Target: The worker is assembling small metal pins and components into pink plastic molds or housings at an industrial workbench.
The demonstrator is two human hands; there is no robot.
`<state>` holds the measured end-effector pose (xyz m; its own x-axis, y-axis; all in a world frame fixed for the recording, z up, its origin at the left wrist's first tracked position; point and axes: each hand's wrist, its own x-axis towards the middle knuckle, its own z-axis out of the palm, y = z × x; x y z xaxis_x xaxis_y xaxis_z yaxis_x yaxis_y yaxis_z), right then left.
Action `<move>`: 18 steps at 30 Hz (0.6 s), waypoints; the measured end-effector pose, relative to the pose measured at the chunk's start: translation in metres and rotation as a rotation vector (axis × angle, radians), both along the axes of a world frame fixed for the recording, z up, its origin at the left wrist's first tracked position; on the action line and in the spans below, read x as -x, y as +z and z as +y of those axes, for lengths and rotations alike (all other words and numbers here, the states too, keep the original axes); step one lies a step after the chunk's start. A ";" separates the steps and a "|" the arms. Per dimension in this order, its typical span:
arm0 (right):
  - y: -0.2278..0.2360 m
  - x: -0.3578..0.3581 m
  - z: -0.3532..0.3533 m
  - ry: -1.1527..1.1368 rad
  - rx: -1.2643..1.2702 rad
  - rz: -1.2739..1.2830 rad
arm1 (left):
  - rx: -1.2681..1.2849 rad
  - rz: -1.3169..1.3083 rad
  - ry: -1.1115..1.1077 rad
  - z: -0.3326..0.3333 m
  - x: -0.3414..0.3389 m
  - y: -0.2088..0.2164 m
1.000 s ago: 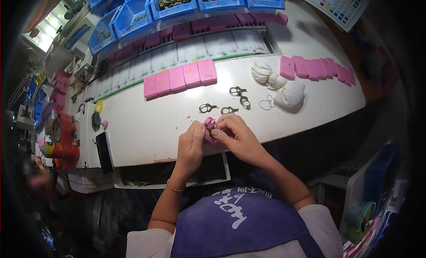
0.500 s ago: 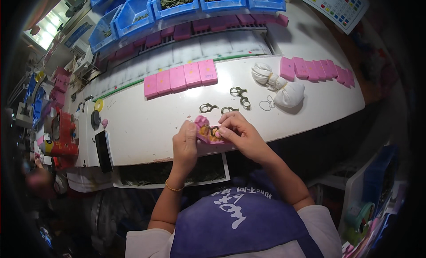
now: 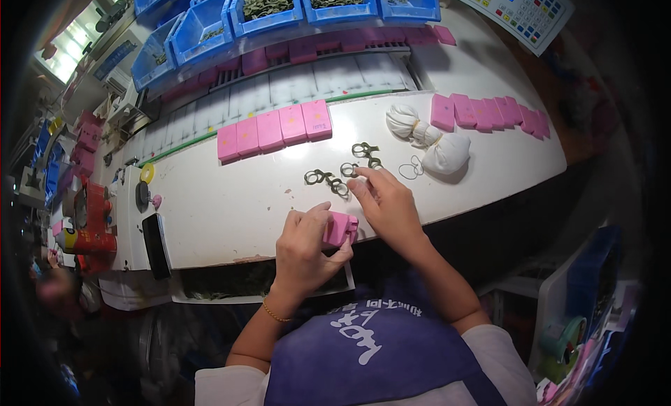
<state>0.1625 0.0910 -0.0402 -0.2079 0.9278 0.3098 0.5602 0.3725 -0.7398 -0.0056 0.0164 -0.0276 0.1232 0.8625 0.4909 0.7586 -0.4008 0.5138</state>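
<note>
My left hand [image 3: 305,251] is closed around a pink rubber-like block [image 3: 337,228], fingers above and thumb below, just over the table's near edge. The block's notched end faces right. My right hand [image 3: 388,205] reaches over the table with thumb and index finger bent together at a dark green ring-shaped piece [image 3: 349,170]. The fingers partly cover that piece. Beside it lie more such pieces: one with a round loop [image 3: 313,177] at left, one [image 3: 340,189] nearer me, and one [image 3: 361,149] farther back, with another partly behind my hand.
A row of pink blocks [image 3: 271,130] lies farther back; more pink blocks [image 3: 482,112] line up at right. A tied white cloth bag [image 3: 446,153] sits beside a thin loop [image 3: 410,169]. Blue bins [image 3: 265,15] stand behind. A phone [image 3: 156,246] lies at the left edge.
The open pink block is now folded together in my left hand. My right hand has left it and moved to the green pieces; another piece lies among them. The view has shifted slightly.
</note>
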 end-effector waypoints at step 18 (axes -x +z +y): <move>-0.014 0.023 -0.066 0.655 0.289 0.438 | 0.561 -2.122 -0.057 0.001 0.013 0.000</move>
<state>0.1391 0.0251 -0.0545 -0.6486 0.7167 0.2562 -0.0637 0.2844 -0.9566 -0.0183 0.0173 -0.0279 -0.0833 0.9392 -0.3332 -0.9278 0.0489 0.3698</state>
